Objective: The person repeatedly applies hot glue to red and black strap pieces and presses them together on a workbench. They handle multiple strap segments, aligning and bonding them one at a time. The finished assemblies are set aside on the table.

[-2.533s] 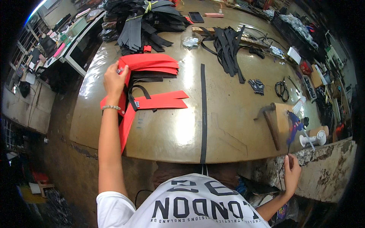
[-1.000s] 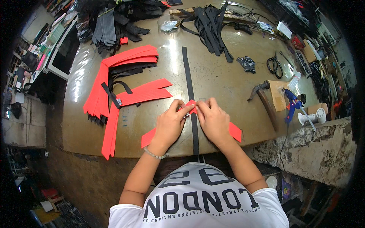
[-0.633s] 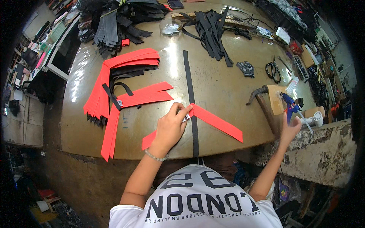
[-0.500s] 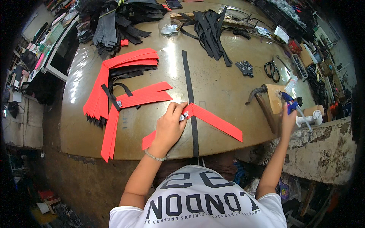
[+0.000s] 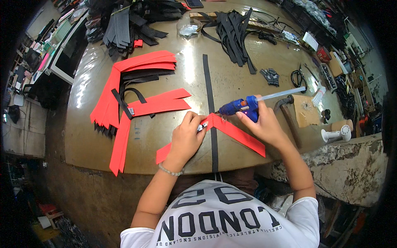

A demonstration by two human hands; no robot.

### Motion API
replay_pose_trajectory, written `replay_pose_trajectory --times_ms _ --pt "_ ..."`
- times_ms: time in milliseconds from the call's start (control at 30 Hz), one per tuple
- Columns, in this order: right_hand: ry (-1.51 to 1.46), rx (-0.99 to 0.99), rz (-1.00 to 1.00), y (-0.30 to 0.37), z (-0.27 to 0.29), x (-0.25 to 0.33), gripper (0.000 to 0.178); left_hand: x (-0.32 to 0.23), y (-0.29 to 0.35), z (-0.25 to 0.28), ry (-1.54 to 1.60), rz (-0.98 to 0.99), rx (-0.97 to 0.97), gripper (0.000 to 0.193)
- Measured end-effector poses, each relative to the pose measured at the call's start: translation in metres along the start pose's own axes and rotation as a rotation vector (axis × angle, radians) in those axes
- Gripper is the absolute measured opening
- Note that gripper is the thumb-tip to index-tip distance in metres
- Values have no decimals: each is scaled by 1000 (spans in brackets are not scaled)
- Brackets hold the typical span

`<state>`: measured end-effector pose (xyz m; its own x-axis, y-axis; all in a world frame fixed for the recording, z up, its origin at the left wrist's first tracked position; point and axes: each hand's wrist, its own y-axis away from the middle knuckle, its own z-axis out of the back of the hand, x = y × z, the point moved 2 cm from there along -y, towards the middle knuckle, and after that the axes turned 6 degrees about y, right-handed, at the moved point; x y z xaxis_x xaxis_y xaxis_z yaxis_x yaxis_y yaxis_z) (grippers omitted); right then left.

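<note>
My left hand [image 5: 185, 136] lies on a red V-shaped strap [image 5: 240, 138], its fingers gripping the left arm beside the stitched bend. A small white label [image 5: 202, 126] shows at those fingertips. Beneath the bend runs a long black strap [image 5: 209, 91], laid front to back on the table. In my right hand [image 5: 268, 127] is a blue hot glue gun [image 5: 239, 107], a clear glue stick [image 5: 283, 94] sticking out behind it. Its nozzle points left, close to the bend; whether it touches the strap I cannot tell.
Left of my hands lie stacked red V-shaped straps [image 5: 108, 89] and a red piece with a black loop [image 5: 161, 102]. Black strap bundles [image 5: 231, 37] sit farther back. To the right are a glove [image 5: 270, 77], scissors [image 5: 298, 78], a hammer [image 5: 289, 120] and a white spool [image 5: 336, 134].
My right hand has brought the glue gun left from the table's right side to the red strap's bend. My left hand stays on the strap.
</note>
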<state>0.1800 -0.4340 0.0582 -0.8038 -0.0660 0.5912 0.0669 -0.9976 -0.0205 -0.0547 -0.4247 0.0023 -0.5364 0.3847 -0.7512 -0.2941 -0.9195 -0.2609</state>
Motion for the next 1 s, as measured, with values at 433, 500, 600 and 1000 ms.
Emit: replay_pose_trajectory --times_ms 433,500,600,1000 --pt "29 4 120 22 -8 4 54 2 1 -2 11 6 5 17" --pt "21 7 144 29 -5 11 52 2 1 -2 16 7 7 16" --pt "-60 222 10 42 1 6 46 2 2 -2 10 -2 -1 17" --pt "561 -618 -835 119 101 -180 47 -7 1 4 1 31 49 22"
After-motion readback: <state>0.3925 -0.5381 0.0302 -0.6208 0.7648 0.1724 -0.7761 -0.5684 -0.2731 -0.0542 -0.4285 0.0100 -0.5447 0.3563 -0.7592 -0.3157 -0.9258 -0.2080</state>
